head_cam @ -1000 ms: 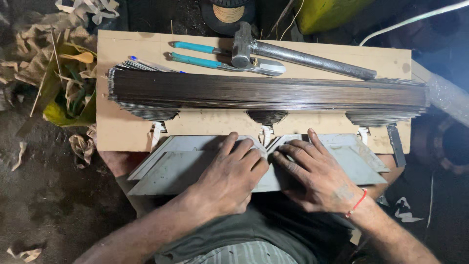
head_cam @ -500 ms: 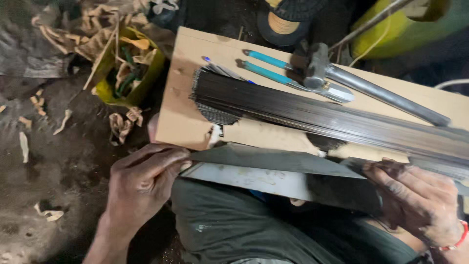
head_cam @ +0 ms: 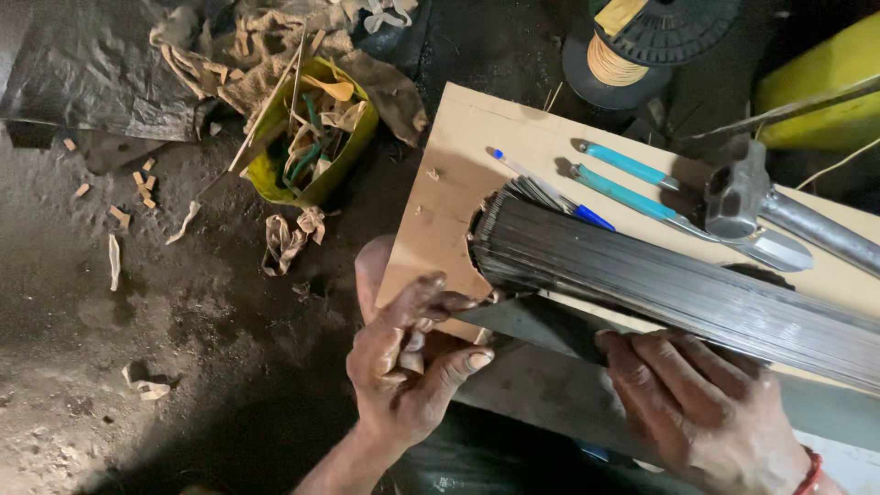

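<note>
Two hands (head_cam: pixel 412 362) (one hammer (head_cam: pixel 738 197))

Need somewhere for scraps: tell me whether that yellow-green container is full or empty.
Full: the yellow-green container brims with tan strips and green pieces, some sticking out above its rim.

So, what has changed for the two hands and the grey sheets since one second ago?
Both hands lay flat, side by side, on the grey sheets. Now they are apart: the left hand has gone to the left end of the stack of thin metal strips and pinches there; the right hand presses further right. The hammer and blue-handled tools stayed on the board.
</note>
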`<state>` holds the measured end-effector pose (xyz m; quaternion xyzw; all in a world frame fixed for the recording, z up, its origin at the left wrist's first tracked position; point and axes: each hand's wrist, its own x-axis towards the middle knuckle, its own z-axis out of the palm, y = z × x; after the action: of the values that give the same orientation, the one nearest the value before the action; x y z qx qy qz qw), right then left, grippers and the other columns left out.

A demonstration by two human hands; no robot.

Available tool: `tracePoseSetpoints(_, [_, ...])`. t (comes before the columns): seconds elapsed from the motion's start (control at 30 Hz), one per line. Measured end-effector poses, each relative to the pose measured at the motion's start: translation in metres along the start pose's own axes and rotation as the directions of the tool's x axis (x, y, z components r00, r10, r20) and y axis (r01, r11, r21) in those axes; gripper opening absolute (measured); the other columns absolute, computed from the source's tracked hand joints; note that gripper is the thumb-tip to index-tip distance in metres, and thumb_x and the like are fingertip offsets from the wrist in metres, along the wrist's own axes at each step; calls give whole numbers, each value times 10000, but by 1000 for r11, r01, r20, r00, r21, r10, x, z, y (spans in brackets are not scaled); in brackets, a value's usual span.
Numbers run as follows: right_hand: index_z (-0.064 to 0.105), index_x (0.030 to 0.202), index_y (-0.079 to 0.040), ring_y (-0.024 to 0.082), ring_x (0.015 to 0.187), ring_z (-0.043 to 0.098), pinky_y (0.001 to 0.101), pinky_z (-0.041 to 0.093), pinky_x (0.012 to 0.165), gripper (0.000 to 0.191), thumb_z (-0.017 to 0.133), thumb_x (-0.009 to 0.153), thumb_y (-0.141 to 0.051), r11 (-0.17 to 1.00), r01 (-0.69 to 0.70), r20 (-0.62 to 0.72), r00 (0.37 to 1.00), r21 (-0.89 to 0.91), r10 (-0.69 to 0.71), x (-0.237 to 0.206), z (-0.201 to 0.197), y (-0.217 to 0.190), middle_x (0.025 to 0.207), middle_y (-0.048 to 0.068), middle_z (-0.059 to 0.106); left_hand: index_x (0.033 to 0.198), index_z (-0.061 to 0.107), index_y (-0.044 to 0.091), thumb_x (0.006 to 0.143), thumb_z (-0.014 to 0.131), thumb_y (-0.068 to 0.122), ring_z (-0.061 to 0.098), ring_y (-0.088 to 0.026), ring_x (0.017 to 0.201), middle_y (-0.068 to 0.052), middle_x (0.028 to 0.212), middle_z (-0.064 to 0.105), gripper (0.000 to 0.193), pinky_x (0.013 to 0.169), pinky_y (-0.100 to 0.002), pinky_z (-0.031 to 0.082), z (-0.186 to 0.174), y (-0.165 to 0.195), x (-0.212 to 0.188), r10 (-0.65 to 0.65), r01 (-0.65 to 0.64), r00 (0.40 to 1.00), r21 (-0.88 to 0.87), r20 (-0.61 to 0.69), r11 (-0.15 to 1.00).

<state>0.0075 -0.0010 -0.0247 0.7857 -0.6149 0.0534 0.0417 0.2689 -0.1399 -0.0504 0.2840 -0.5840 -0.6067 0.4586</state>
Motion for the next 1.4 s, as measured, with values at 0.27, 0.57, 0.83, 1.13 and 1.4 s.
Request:
tracePoseSetpoints(0.27, [759, 1013, -47, 248, 810, 764, 378, 609, 710, 230, 812, 819, -158, 955, -235, -28, 969, 182, 244, 67, -25, 10, 857, 122, 762, 1625, 175, -23, 941, 847, 201, 681, -352, 1359, -282, 1480, 594, 985, 1111, -431, 655, -20, -30, 29, 137, -154, 980, 115, 145, 981])
tracePoseSetpoints(0.57, [744, 992, -88, 223, 987, 757, 381, 600, 858, 341, 813, 692, -235, 926, -231, 41, 973, 298, 229, 86, -21, 11, 1096, 103, 774, 1518, 396, -2, 787, 835, 120, 693, -360, 1259, -235, 1337, 662, 862, 1110, -462, 519, -22, -28, 47, 311, -341, 940, 322, 144, 883])
tracePoseSetpoints(0.83, [744, 1009, -106, 292, 1109, 715, 526, 539, 1043, 346, 839, 701, -231, 961, -145, -92, 981, 238, 171, 89, -7, 4, 1100, 91, 751, 1641, 294, 112, 816, 829, 33, 685, -303, 1296, -207, 1413, 621, 987, 1176, -449, 490, -20, -37, 46, 387, -400, 916, 242, 101, 884])
tracePoseSetpoints(1.13, [743, 985, -92, 288, 1040, 732, 520, 545, 1018, 267, 804, 734, -156, 948, -258, -98, 955, 184, 279, 88, -3, -17, 1062, 103, 759, 1620, 262, 37, 796, 862, 65, 728, -381, 1213, -253, 1315, 646, 1020, 1046, -447, 634, -22, -48, 49, 472, -490, 871, 260, 132, 832])
tracePoseSetpoints(1.4, [719, 968, -32, 285, 1002, 746, 453, 595, 924, 211, 783, 786, -115, 968, -212, -117, 967, 131, 228, 111, -12, -24, 1033, 134, 752, 1539, 375, -70, 862, 750, -50, 738, -323, 1118, -290, 1263, 668, 775, 942, -401, 639, -21, -49, 36, 276, -278, 958, 19, 79, 960])
